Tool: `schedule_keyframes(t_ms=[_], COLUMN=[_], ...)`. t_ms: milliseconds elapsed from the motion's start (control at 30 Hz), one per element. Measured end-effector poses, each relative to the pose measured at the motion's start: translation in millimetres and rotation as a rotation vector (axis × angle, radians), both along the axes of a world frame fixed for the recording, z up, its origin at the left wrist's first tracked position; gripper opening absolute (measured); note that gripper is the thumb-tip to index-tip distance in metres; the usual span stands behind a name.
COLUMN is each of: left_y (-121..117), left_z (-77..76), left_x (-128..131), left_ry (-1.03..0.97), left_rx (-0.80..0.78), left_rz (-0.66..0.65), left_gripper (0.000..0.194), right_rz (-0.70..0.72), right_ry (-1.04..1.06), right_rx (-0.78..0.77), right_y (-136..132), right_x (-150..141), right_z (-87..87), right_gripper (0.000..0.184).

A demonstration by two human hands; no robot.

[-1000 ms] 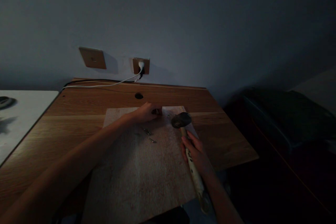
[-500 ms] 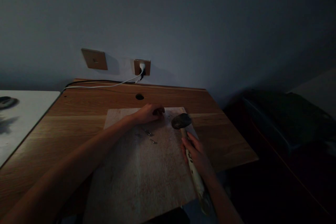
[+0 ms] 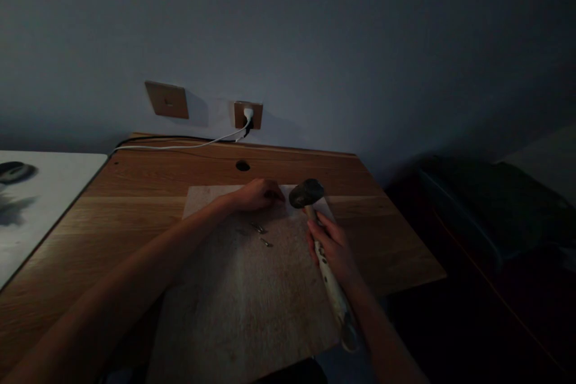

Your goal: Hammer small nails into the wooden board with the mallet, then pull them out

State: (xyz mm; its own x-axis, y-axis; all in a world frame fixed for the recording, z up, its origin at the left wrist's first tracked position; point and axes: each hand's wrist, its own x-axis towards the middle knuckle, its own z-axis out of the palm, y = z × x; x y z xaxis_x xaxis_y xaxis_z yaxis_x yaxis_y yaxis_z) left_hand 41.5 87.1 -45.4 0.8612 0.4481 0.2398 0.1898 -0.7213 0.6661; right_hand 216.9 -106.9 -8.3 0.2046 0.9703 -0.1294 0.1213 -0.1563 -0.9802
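My right hand is wrapped around the pale, dark-spotted handle of a hammer, just below its dark head. The hammer head is held over the far right part of a pale wooden board. My left hand rests near the board's far edge, fingers curled and pinched together just left of the hammer head. Whatever is between those fingertips is too small and dark to make out. Several small metal pieces, like nails or screws, lie on the board nearer to me than my left hand.
The board lies on a brown wooden table against a wall. A wall socket holds plugs, whose cables run left along the table's back. A white surface with a computer mouse adjoins at left. A dark bulky object stands at right.
The hammer and my right hand have moved slightly up and left, bringing the head closer to my left fingertips. My left hand stays in about the same place on the board.
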Motion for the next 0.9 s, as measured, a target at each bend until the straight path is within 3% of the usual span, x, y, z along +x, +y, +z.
schedule_keyframes(t_ms=[233,500,667,767,900], left_y=[-2.8,-0.6,5.8,11.1,12.5], left_z=[1.1,0.2,2.3,10.0,30.0], left_x=[1.2,1.5,-2.8,-9.5,-21.4], left_ry=[0.005,0.007,0.016,0.058,0.257], left_rx=[-0.031,0.007,-0.046,-0.040,0.003], left_rz=[0.099,0.060,0.057,0.101,0.045], left_gripper=[0.019,0.012,0.028,0.035,0.023], right_rz=[0.013,0.030,0.052,0.063,0.037], right_ry=[-0.010,-0.036,-0.044,-0.057,-0.061], right_rx=[0.019,0.026,0.025,0.007,-0.008], right_y=[10.2,10.8,15.2,16.5,9.1], right_x=[-7.1,-10.8,-13.9,-13.4,-11.4], right_z=[5.4,12.0,4.7,1.0,2.6], right_gripper=[0.031,0.031,0.036,0.038,0.038])
